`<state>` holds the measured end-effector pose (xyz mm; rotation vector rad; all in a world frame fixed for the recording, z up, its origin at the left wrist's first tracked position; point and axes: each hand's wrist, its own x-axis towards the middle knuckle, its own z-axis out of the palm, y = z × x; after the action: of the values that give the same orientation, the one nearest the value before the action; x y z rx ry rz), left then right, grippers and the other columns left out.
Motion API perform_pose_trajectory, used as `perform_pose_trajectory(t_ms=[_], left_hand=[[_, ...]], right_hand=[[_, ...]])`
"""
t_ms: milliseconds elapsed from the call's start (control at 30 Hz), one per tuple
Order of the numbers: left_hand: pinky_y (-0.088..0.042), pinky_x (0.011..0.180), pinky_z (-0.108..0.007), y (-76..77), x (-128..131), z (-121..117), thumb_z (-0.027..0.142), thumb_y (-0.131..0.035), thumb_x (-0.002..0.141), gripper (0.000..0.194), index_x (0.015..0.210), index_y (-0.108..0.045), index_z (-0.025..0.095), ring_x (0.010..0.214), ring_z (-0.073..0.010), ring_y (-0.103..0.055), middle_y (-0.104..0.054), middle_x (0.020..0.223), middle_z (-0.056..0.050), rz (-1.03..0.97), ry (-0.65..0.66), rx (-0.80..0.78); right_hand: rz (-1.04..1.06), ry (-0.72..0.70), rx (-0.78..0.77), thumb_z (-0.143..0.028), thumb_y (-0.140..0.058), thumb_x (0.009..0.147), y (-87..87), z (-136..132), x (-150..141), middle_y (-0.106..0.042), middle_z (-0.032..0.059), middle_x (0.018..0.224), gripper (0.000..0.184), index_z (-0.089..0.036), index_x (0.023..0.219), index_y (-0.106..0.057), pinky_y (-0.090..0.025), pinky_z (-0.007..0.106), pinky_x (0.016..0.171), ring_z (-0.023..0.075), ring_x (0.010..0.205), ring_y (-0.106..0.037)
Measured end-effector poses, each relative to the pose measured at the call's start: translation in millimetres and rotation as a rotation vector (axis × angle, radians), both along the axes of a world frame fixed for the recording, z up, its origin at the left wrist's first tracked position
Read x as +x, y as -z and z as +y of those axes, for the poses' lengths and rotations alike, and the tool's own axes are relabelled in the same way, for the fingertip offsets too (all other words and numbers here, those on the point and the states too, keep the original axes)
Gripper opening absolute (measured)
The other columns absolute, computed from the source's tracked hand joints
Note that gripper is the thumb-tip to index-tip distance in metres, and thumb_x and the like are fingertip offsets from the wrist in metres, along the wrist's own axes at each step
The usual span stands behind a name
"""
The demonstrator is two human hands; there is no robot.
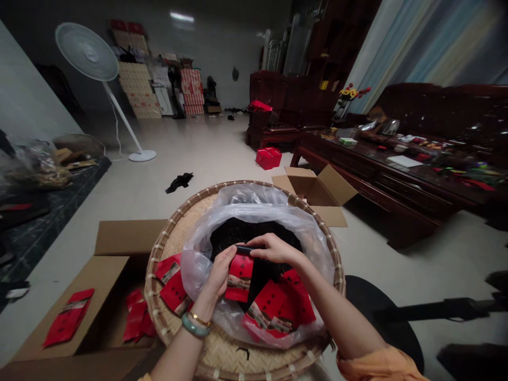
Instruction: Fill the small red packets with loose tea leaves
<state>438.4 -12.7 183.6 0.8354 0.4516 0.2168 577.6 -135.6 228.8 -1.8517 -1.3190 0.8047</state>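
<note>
My left hand (219, 273) is closed on the upper left edge of a red packet (239, 280) with a printed picture band. Across the packet's top runs a narrow dark strip (243, 249); whether it is a separate clip I cannot tell. The fingers of my right hand (273, 247) pinch the top right end. Beneath both hands, a clear plastic bag (257, 212) lies open, holding a dark loose mass (227, 232) that looks like dried leaves. Several red packets (280, 307) rest on its near right side. The bag sits on a round woven bamboo tray (226, 360).
More red packets (171, 288) lie on the tray's left. An open cardboard box (115, 238) at left holds others, with one on its flap. Another open box (332, 186) stands beyond, near a long dark wooden table (365, 164). A round black base (381, 296) is at right.
</note>
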Motion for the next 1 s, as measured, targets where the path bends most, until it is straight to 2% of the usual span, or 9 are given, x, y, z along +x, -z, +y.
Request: perform_pose_trajectory(t_ms=[200,500,567,667,733,900,1000], left_hand=[[-0.050,0.063,-0.024,-0.5,-0.2,-0.4,0.038,-0.073,0.067,0.042,0.099,-0.065,0.011,0.063,-0.0151,-0.065,-0.071,0.078,-0.007,-0.002,-0.005,0.003],[-0.052,0.063,-0.025,-2.5,-0.2,-0.5,0.038,-0.067,0.074,0.039,0.103,-0.064,0.012,0.065,-0.0167,-0.067,-0.072,0.080,-0.009,0.041,-0.015,-0.024],[-0.053,0.059,-0.029,-3.9,-1.7,0.7,0.046,-0.059,0.077,0.044,0.105,-0.063,0.012,0.063,-0.0197,-0.068,-0.072,0.080,-0.011,0.101,0.066,-0.078],[-0.053,0.056,-0.034,-2.8,-3.7,3.3,0.060,-0.045,0.079,0.056,0.103,-0.064,0.013,0.060,-0.0238,-0.068,-0.071,0.084,-0.014,0.157,0.274,-0.169],[-0.052,0.054,-0.034,-1.2,-4.2,3.8,0.063,-0.042,0.079,0.060,0.099,-0.065,0.011,0.056,-0.0234,-0.067,-0.071,0.084,-0.016,0.166,0.318,-0.164],[-0.049,0.050,-0.030,-2.2,-5.0,0.9,0.059,-0.041,0.081,0.058,0.091,-0.066,0.008,0.047,-0.0199,-0.063,-0.072,0.078,-0.016,0.186,0.271,-0.071],[-0.049,0.048,-0.031,-2.3,-5.0,0.3,0.060,-0.040,0.081,0.058,0.092,-0.065,0.009,0.046,-0.0201,-0.063,-0.071,0.076,-0.015,0.206,0.276,-0.051]], right_hand=[[-0.009,-0.005,-0.014,-0.027,-0.057,0.078,0.1,0.0,0.2,-0.070,0.0015,0.094,0.035,-0.018,0.111,-0.065,-0.043,0.024,0.068,0.0180,0.080,-0.061],[-0.085,-0.020,0.032,-0.027,-0.054,0.080,-3.5,-0.8,-1.2,-0.069,0.0038,0.104,0.036,-0.019,0.114,-0.063,-0.045,0.029,0.077,0.0219,0.090,-0.063],[-0.099,-0.003,0.042,-0.028,-0.055,0.080,-3.7,-1.0,0.2,-0.069,0.0045,0.105,0.035,-0.019,0.113,-0.064,-0.046,0.030,0.080,0.0227,0.092,-0.063],[-0.119,0.039,0.053,-0.028,-0.055,0.080,-3.6,-1.6,3.1,-0.069,0.0053,0.104,0.033,-0.018,0.109,-0.066,-0.047,0.031,0.080,0.0231,0.093,-0.062],[-0.108,0.055,0.056,-0.028,-0.055,0.079,-3.3,-2.0,4.6,-0.069,0.0050,0.102,0.033,-0.018,0.109,-0.066,-0.048,0.030,0.077,0.0222,0.090,-0.063],[0.048,0.088,0.004,-0.032,-0.055,0.079,-1.1,-3.0,4.7,-0.070,0.0046,0.092,0.038,-0.017,0.112,-0.063,-0.047,0.023,0.053,0.0151,0.065,-0.061],[0.110,0.090,-0.032,-0.037,-0.060,0.075,-0.4,-4.2,4.3,-0.069,0.0033,0.091,0.041,-0.018,0.111,-0.063,-0.045,0.020,0.046,0.0138,0.062,-0.058]])
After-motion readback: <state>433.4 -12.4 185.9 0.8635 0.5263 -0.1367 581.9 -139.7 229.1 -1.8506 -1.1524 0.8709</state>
